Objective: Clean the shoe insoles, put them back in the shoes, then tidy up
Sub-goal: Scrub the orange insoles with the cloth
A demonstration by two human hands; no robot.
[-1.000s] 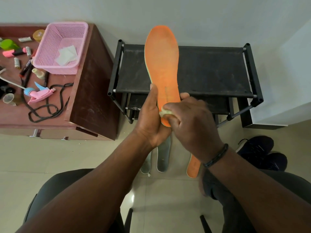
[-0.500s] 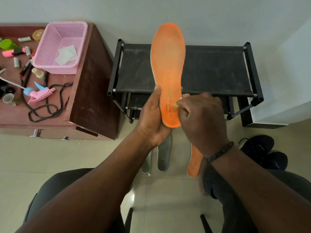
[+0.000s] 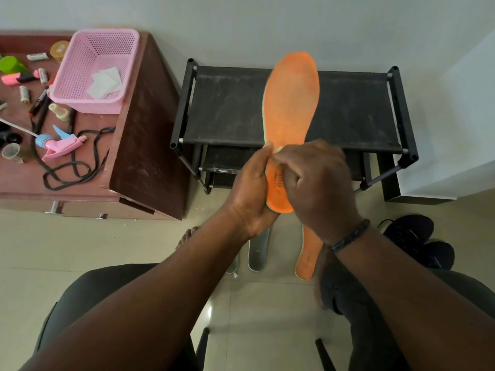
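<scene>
From the head view, the left hand [image 3: 250, 188] grips the heel end of an upright orange insole [image 3: 290, 111] held in front of the black shoe rack [image 3: 227, 108], thumb along its left edge. The right hand [image 3: 316, 183] has its fingers curled tight against the insole's face, pinching a small pale cloth [image 3: 278, 149]. A second orange insole [image 3: 308, 253] and a grey insole [image 3: 258, 250] lie on the floor below, with dark shoes [image 3: 417, 239] to the right.

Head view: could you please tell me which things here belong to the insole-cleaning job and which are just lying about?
Job in hand:
orange insole, held by left hand
right hand, wiping
second orange insole
grey insole
dark shoes
spray nozzle

Lying about:
pink basket
black cord
thread spools
</scene>
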